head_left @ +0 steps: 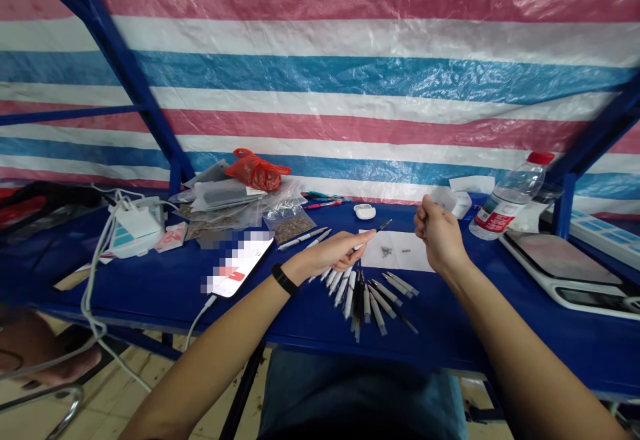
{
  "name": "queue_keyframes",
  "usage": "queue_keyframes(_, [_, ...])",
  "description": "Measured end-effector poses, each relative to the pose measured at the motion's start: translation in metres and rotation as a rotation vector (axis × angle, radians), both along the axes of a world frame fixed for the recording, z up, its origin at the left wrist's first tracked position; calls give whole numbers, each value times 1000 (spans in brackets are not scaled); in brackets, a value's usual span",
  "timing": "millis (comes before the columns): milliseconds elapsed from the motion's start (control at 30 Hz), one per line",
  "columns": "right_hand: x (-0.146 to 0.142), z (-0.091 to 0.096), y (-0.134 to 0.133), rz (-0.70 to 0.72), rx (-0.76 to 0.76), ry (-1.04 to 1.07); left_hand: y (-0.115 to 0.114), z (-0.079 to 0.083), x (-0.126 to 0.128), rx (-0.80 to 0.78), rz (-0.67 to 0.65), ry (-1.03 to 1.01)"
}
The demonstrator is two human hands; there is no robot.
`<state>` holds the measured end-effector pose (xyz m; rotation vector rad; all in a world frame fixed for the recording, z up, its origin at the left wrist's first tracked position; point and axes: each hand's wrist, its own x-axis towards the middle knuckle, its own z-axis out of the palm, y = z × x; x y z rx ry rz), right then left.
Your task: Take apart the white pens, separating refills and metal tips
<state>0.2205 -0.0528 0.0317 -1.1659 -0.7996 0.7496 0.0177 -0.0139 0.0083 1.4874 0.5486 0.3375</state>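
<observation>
- Blue worktop (pixel 125 293) is carrying a fan of white-barrelled, dark-tipped pens (pixel 365 300), their smooth plastic bodies splaying toward the near edge.
- Left hand (pixel 340 253) is stretching low across that fan, its fingers long and seemingly pinching a slim pen (pixel 375 232) whose long axis is running up and to the right, past the fingertips.
- Right hand (pixel 435 233) is hanging just above the worktop in a closed fist; whether anything is inside, I cannot tell.
- Left hand is clearly nearer the fan, while the right is staying further off to its right.
- Sheet of white paper (pixel 397 251) is lying just beyond the slim pen's tip, bearing tiny metal parts (pixel 386 251).
- Clear plastic bag (pixel 287 223) of brown granules is sagging behind, beside a glossy red plastic bag (pixel 256 170).
</observation>
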Motion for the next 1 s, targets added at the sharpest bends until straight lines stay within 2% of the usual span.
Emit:
queue_keyframes(167, [3,-3,2,79,138,-50,-1,0,1,4,11,15])
queue_keyframes(400, [-2,-4,0,230,242,-27,-1,-1,0,64,23,50])
queue_keyframes(667, [-5,-3,-2,328,224,-27,-4,2,0,63,23,43])
queue_keyframes(1000, [-9,1,-5,306,231,-9,-2,0,1,59,25,55])
